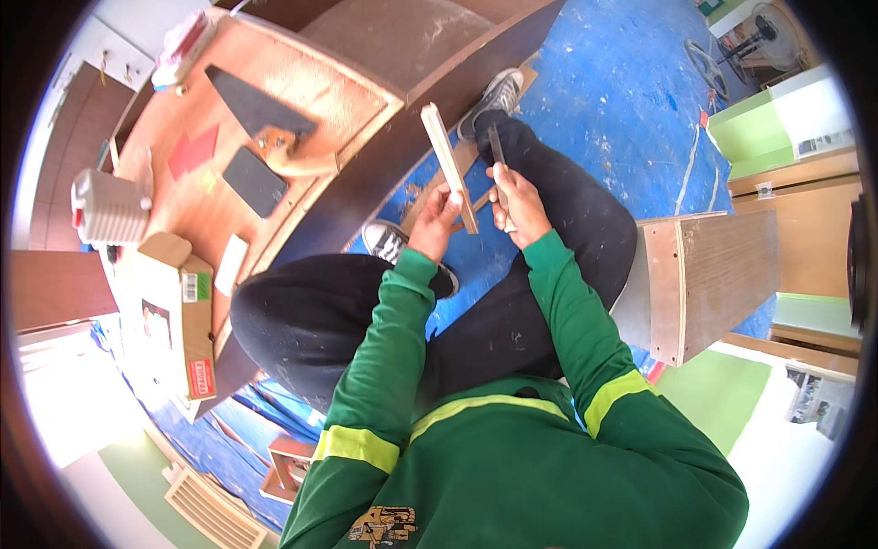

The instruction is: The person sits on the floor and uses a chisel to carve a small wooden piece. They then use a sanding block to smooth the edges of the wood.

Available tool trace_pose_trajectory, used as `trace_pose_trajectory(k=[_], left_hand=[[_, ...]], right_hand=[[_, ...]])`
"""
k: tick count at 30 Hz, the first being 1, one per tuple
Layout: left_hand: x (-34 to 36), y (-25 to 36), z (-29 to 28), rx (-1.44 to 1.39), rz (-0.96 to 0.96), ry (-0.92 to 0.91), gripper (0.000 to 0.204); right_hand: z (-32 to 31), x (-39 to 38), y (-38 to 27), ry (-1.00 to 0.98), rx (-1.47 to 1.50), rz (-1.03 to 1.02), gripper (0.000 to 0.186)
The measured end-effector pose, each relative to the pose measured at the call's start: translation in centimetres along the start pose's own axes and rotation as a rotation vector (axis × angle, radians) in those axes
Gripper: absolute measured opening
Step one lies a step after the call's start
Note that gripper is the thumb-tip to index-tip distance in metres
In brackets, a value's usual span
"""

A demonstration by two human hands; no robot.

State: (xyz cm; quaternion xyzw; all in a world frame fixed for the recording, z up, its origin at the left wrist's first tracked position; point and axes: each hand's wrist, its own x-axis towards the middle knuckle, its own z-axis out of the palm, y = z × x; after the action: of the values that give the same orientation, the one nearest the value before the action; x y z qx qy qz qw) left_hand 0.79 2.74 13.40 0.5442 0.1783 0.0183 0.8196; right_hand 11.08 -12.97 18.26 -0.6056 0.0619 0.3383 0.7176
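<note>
Bare hands, pair, both closed in a grip, held before the torso.
Left hand (436, 220): thumb uppermost, fingers curled. Right hand (519, 206): fingers curled, one digit extended forward. Left forearm (391, 325) and right forearm (578, 306): green-sleeved to the wrist, elbows bent, converging; hands near, not touching.

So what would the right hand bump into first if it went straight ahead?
Probably the right trouser leg, low down near the grey shoe, where the tool in the right hand points. It's hard to tell how high the hand is, so it might pass above the leg.
</note>
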Motion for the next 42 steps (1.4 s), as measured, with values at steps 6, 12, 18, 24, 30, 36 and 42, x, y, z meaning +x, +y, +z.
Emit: trace_pose_trajectory(k=[6, 12, 18, 24, 30, 36, 42], left_hand=[[-1.3, -1.3, -0.1, 0.717, 0.436, 0.051, 0.036], [-1.5, -1.3, -0.6, 0.833, 0.557, 0.165, 0.047], [-1.2, -0.8, -1.0, 0.874, 0.669, 0.155, 0.039], [-0.8, -1.3, -1.3, 0.914, 0.593, 0.275, 0.046], [-0.9, -1.8, -1.6, 0.889, 0.470, 0.261, 0.047], [-1.2, -2.1, -2.2, 0.903, 0.468, 0.245, 0.048], [-1.7, -1.8, -2.6, 0.969, 0.465, 0.154, 0.040]], right_hand=[[0.6, -1.6, -0.5, -0.282, 0.248, -0.220, 0.055], [1.4, -2.8, -0.2, -0.476, 0.277, -0.138, 0.048], [2.2, -2.9, 0.1, -0.535, 0.170, -0.181, 0.048], [2.5, -3.2, -0.4, -0.478, 0.227, -0.159, 0.049], [2.4, -2.7, -0.1, -0.454, 0.184, -0.241, 0.047], [2.1, -1.6, 0.6, -0.423, 0.263, -0.242, 0.041], [1.5, -0.6, -0.1, -0.321, 0.430, -0.210, 0.033]])
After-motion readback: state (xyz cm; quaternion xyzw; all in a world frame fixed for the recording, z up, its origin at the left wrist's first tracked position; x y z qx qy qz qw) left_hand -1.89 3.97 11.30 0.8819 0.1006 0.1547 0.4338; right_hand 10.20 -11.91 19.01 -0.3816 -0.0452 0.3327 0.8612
